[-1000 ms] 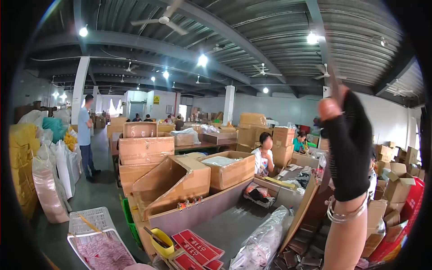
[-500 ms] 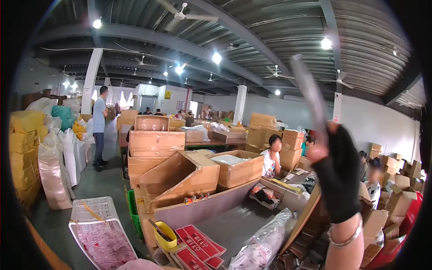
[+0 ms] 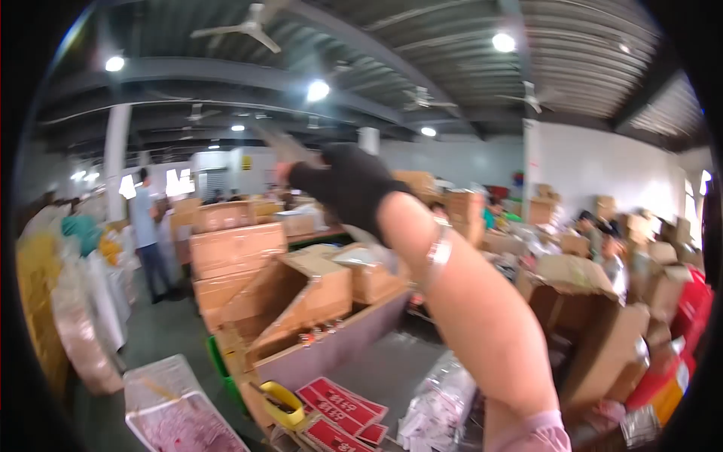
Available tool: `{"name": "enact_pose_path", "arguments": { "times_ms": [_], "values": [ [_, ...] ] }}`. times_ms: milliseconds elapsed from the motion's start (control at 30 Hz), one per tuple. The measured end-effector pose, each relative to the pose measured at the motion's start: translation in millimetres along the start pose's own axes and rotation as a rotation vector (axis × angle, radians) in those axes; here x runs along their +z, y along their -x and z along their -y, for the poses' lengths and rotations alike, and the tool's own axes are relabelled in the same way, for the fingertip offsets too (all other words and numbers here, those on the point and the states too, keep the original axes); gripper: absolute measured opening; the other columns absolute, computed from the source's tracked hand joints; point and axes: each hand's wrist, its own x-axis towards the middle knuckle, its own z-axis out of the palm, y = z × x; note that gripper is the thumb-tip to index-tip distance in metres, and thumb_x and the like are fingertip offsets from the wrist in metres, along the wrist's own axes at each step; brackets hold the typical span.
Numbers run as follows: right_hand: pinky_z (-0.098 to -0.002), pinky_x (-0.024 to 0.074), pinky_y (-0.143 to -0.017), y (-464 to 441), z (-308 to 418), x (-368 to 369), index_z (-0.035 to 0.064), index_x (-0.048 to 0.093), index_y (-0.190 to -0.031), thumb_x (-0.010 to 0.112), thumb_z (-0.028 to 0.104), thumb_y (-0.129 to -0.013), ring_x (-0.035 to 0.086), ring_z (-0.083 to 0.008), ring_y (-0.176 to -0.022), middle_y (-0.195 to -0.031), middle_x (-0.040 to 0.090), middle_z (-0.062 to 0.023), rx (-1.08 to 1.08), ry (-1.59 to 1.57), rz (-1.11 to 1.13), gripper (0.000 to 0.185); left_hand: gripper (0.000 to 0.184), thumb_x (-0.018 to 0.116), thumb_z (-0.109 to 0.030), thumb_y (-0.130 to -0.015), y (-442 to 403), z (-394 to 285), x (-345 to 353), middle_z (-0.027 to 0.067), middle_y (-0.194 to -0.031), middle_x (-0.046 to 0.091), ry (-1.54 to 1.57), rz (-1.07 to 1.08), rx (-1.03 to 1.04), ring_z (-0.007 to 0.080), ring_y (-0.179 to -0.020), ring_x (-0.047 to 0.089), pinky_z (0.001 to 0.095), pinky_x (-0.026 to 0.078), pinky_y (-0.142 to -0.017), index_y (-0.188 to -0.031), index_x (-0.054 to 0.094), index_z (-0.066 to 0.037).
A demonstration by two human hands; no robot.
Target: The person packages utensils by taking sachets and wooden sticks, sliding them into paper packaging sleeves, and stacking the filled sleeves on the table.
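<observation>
My right arm stretches up across the middle of the view, with a pink sleeve and a silvery bracelet. My right hand (image 3: 350, 187), in a black fingerless glove, is raised above the cartons. Its fingers are closed on a long thin greyish strip (image 3: 280, 142), smeared by motion, so its exact kind cannot be made out. Below lies a grey worktable (image 3: 361, 369) with red printed packets (image 3: 343, 403), a yellow container (image 3: 282, 407) and a clear plastic bag of pale pink pieces (image 3: 437, 410). My left hand is out of view.
An open carton (image 3: 294, 297) stands behind the table's raised edge. A white basket (image 3: 181, 407) with pink pieces is at lower left. More cartons (image 3: 580, 324) and red bags crowd the right. A person in light blue (image 3: 144, 218) stands at left; others are farther back.
My right hand has swung left and slightly down with the strip, from the right side to mid-view. The camera view has shifted, showing more of the right side.
</observation>
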Motion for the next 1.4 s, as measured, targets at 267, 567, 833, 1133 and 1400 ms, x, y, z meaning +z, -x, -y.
{"name": "enact_pose_path", "arguments": {
  "times_ms": [267,567,833,1133,1400],
  "values": [
    [-0.0391,0.0501,-0.094,25.6,7.3,-9.1,-0.0054,0.068,-0.111,0.071,0.052,-0.078,0.065,-0.035,-0.11,-0.115,0.067,-0.0261,0.153,-0.027,-0.031,0.067,0.019,0.066,-0.03,-0.074,-9.6,3.7,12.9,0.0106,-0.105,0.059,0.056,-0.082,0.012,0.0364,-0.099,0.055,0.0569,0.043,-0.081,-0.09,0.065,-0.02],
    [-0.0447,0.0512,-0.086,90.8,-51.6,1.1,-0.0011,0.064,-0.106,0.07,0.051,-0.08,0.065,-0.04,-0.099,-0.101,0.067,-0.0249,0.115,0.025,-0.121,0.058,0.029,0.067,-0.03,-0.071,-8.5,-2.2,2.9,0.0128,-0.105,0.059,-0.085,-0.194,0.118,0.0382,-0.1,0.054,0.0617,0.042,-0.085,-0.098,0.068,-0.019],
    [-0.0461,0.0534,-0.078,379.7,-181.8,98.8,0.0039,0.063,-0.095,0.062,0.042,-0.088,0.063,-0.0396,-0.091,-0.096,0.062,-0.0215,0.414,0.299,0.309,0.039,0.042,0.077,-0.037,-0.068,-22.9,6.0,31.7,0.014,-0.092,0.064,0.074,-0.596,-0.102,0.035,-0.09,0.058,0.0474,0.046,-0.08,-0.096,0.069,-0.007],
    [-0.0512,0.0513,-0.087,593.8,-192.7,166.3,0.0116,0.055,-0.123,0.074,0.051,-0.078,0.061,-0.0418,-0.108,-0.117,0.062,-0.0195,1.015,0.282,0.4,0.063,0.088,0.079,-0.065,-0.059,-15.2,7.4,53.2,0.0164,-0.13,0.051,0.106,-0.377,-0.524,0.0363,-0.132,0.035,0.0706,0.015,-0.108,-0.12,0.065,-0.003],
    [-0.0516,0.0507,-0.091,598.4,-179.5,165.6,0.0155,0.054,-0.13,0.073,0.055,-0.076,0.06,-0.0396,-0.113,-0.122,0.061,-0.0181,1.009,0.418,0.467,0.069,0.087,0.081,-0.065,-0.058,-14.1,14.3,59.6,0.0181,-0.134,0.049,0.173,-0.424,-0.515,0.0408,-0.133,0.033,0.0691,0.014,-0.109,-0.117,0.067,-0.003]
  ]
}}
